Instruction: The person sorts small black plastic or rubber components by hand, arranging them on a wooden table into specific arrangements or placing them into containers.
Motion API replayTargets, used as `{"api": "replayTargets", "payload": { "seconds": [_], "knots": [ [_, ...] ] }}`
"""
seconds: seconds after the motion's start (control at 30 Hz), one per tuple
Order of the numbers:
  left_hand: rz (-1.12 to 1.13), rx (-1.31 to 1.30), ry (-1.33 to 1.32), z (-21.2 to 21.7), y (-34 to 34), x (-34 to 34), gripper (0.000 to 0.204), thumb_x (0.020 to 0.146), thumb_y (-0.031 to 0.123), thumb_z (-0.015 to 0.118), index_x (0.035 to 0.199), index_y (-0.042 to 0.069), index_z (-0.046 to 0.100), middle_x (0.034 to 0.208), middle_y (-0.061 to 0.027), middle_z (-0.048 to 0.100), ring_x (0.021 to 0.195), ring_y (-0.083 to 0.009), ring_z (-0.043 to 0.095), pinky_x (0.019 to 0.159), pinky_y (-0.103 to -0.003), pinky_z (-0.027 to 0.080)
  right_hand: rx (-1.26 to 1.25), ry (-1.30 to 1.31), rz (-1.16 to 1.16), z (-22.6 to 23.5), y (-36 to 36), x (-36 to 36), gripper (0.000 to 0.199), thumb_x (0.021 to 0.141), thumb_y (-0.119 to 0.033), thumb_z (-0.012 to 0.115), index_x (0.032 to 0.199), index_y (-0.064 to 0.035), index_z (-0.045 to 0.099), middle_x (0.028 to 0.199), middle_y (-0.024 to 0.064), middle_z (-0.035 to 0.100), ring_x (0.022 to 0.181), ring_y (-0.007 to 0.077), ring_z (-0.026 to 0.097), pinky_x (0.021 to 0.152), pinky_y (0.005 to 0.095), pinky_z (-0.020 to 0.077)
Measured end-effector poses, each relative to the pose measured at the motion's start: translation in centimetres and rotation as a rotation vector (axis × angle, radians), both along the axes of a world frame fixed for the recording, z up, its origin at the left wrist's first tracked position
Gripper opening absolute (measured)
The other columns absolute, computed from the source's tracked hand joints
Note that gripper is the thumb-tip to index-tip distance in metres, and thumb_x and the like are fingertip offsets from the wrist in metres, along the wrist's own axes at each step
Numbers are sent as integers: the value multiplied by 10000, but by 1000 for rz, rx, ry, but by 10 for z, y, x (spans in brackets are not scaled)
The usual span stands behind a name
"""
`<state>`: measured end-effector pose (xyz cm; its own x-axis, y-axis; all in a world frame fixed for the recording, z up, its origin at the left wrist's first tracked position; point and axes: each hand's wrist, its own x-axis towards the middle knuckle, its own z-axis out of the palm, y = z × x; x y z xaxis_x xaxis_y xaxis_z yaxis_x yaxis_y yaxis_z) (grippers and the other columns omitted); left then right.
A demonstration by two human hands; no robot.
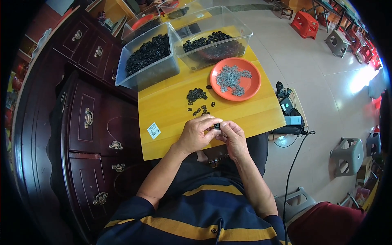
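My left hand (199, 131) and my right hand (232, 136) meet over the near edge of the yellow table (171, 118). Between their fingertips they pinch a small black plastic piece (217, 126), partly covered by the fingers. Just beyond my hands lie several loose black pieces (199, 110), with a small heap of similar black pieces (197, 94) behind them. To the right of the heap, an orange plate (254, 92) carries a pile of small grey metal-looking parts (230, 79), too small to name.
At the table's back stand a translucent bin (157, 78) full of black pieces and a clear bin (196, 61) partly filled with them. A dark wooden cabinet (98, 139) borders the left side. Right of the table are a black cable (289, 175) and a grey stool (347, 156).
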<state>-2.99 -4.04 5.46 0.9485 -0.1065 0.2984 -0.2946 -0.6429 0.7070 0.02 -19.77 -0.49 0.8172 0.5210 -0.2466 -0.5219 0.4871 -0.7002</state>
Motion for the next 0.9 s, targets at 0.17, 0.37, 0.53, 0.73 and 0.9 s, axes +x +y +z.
{"api": "replayTargets", "payload": {
  "seconds": [0.17,0.37,0.53,0.73,0.9],
  "knots": [
    [11,-46,13,-1,0,1,293,771,-23,737,1055,19,678,897,-89,666,735,-196,645,663,-289,529,-7,-2,-3,3,3,1,166,989,-233,598,953,-80,652,844,-8,663,758,64,612,732,223,502],
    [1,13,-66,-7,2,6,260,770,-31,722,1023,15,684,915,-110,691,785,-233,688,687,-305,547,-50,-40,-11,-3,5,4,186,988,-232,599,942,-64,663,837,-3,660,767,62,596,733,220,485],
    [44,-56,-51,-7,8,2,250,769,-30,714,1014,13,688,919,-114,693,802,-243,688,700,-313,550,-113,-107,10,4,14,4,180,995,-223,586,934,-63,643,799,-9,632,702,67,567,668,206,461],
    [66,-81,37,-6,6,-2,274,808,123,734,1061,31,683,925,-103,676,738,-243,664,676,-344,542,-230,-134,-66,-3,11,6,206,999,-208,577,893,-44,643,784,-32,595,717,46,519,652,198,413],
    [51,-132,148,-5,19,-6,277,817,112,713,1080,30,683,889,-115,670,715,-229,660,661,-348,526,-322,-370,47,-2,10,16,208,1000,-185,577,894,-16,638,767,-15,603,699,57,522,662,214,429]
  ]
}}
